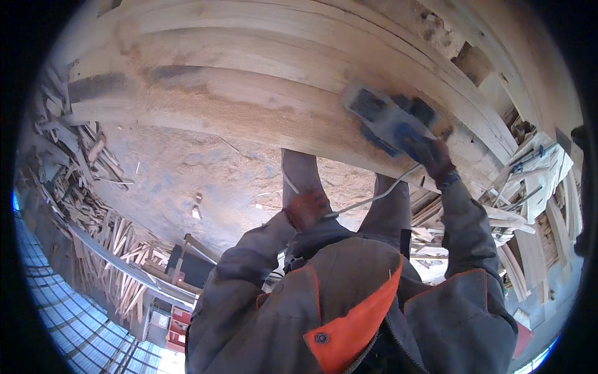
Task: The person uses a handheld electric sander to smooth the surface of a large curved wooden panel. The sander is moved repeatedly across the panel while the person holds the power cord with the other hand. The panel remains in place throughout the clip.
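Observation:
My right hand [430,156], in a worn reddish and blue glove, grips the handle of an electric hand planer [387,118]. The planer is smeared by motion and rests on the wooden beams at the right. From its rear a pale power cable [377,197] curves back to my left hand [306,210]. That hand, in a reddish glove, is closed around the cable in front of my body, just above my thigh. Under and around the planer lie the long, pale beams [249,115], side by side and dusted with shavings.
Sawdust covers the floor [187,168] between me and the left scrap pile [118,243]. More offcuts [529,230] are heaped at the right. Red crates [179,327] stand at the lower left. My legs are close against the nearest beam.

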### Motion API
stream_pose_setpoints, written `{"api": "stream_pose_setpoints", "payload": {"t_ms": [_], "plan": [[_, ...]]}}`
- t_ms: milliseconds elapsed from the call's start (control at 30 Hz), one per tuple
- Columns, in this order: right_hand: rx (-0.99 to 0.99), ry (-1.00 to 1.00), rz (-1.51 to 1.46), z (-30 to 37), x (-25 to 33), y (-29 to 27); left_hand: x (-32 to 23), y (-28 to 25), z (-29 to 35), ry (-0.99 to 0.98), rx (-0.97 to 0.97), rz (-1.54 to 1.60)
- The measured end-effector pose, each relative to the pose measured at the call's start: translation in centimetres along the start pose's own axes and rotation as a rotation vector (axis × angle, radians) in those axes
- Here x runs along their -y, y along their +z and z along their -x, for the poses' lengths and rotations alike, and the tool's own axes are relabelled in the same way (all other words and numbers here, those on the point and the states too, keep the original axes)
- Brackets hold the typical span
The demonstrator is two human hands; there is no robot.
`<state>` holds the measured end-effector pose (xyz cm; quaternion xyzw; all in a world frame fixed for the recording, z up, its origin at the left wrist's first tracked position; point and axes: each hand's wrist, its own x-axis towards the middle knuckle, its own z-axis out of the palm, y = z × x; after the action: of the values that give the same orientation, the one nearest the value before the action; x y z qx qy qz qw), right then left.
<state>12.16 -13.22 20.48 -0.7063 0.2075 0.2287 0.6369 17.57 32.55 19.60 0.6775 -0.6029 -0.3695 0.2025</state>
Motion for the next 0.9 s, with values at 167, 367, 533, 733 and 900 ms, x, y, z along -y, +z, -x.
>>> {"api": "stream_pose_setpoints", "payload": {"t_ms": [167,367,533,733,900], "plan": [[-0.089,0.098,0.093,8.2,-6.9,-6.7,-1.7,-0.2,-3.0,-0.131,0.25,0.072],[-0.172,-0.026,0.539,6.3,-4.6,-5.4,-0.6,0.4,-5.0,-0.168,0.159,0.134],[-0.115,-0.226,0.574,-1.9,0.6,-1.0,0.9,0.4,-5.0,-0.194,0.17,0.205],[-0.05,0.184,0.425,-13.3,8.9,7.1,1.3,-1.1,-6.2,-0.247,0.268,0.136],[-0.079,0.056,0.329,-15.9,13.6,8.0,-0.1,-2.2,-9.1,-0.387,0.526,-0.048]]}}
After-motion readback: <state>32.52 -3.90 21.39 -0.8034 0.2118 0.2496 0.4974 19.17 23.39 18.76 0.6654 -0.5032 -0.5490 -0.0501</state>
